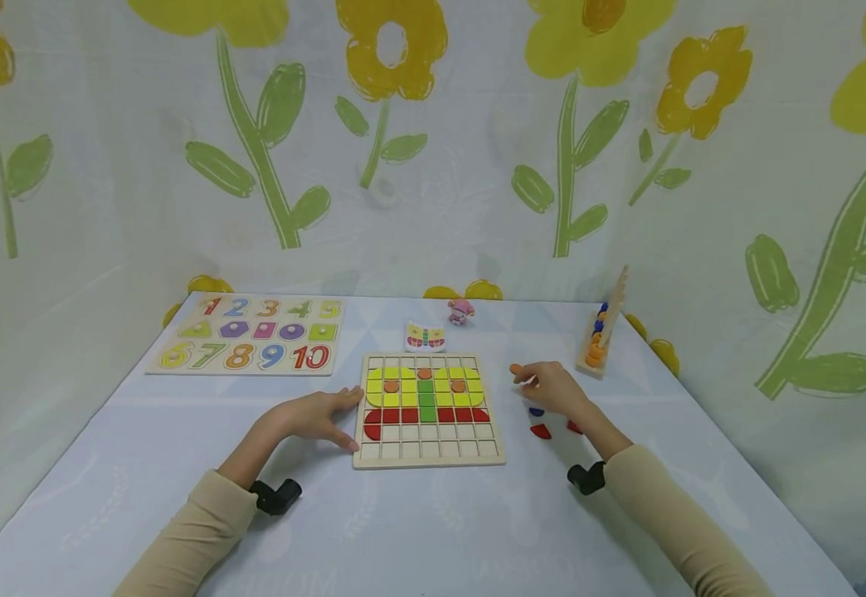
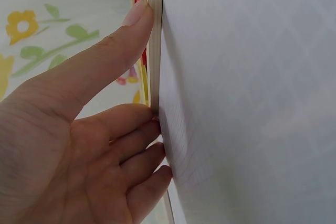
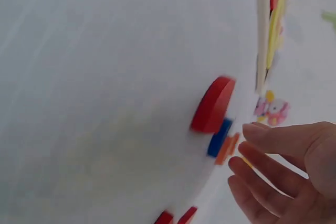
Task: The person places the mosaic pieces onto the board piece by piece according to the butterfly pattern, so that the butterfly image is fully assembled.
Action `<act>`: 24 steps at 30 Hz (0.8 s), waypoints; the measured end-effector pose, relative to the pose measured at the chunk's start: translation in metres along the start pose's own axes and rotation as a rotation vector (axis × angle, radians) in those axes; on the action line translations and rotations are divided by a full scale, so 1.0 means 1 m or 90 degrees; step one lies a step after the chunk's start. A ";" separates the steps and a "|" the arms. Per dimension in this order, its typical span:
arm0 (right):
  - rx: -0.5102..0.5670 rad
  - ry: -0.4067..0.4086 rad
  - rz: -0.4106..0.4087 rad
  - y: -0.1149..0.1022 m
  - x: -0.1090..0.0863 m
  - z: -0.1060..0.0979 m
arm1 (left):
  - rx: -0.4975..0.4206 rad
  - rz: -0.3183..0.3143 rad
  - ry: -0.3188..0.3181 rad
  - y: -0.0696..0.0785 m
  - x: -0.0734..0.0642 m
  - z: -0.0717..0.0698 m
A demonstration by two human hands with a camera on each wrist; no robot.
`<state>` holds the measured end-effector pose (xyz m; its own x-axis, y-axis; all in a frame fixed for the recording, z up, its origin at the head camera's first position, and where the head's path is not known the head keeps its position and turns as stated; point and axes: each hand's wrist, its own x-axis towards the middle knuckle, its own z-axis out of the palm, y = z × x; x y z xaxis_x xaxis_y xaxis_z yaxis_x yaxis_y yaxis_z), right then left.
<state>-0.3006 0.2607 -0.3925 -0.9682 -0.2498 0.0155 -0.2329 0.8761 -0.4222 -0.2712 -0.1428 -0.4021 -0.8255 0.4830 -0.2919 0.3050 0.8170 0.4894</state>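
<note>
A wooden grid board [image 1: 433,454] lies at mid-table, with yellow, red, green and orange pieces forming a butterfly in its upper rows. The thumb and fingertips of my left hand [image 1: 317,416] rest along its left edge, spread apart. To the right of the board, my right hand [image 1: 556,388] pinches a small orange piece [image 1: 516,368] at its fingertips. In the right wrist view, orange shows right at my thumb and index fingertips. Near this hand lie a blue piece [image 1: 536,411], a red piece [image 1: 541,432] and another red piece [image 1: 574,427].
A butterfly picture card [image 1: 425,337] stands behind the board, with a small pink figurine [image 1: 460,312] beyond it. A number puzzle [image 1: 246,336] lies at the back left. At the back right is a wooden rack [image 1: 601,332] with blue and orange beads. Flowered cloth surrounds the table.
</note>
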 end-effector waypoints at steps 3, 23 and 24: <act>-0.010 -0.014 0.019 0.012 0.002 0.000 | 0.000 -0.001 0.001 -0.001 0.000 0.000; 0.012 0.029 -0.021 -0.001 0.001 -0.010 | 0.002 0.003 0.009 -0.001 0.000 0.001; 0.023 0.029 -0.027 -0.004 0.001 -0.010 | 0.001 0.003 0.009 -0.001 0.000 0.001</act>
<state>-0.3013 0.2609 -0.3812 -0.9610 -0.2660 0.0754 -0.2706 0.8493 -0.4533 -0.2714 -0.1432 -0.4034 -0.8305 0.4827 -0.2780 0.3101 0.8152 0.4892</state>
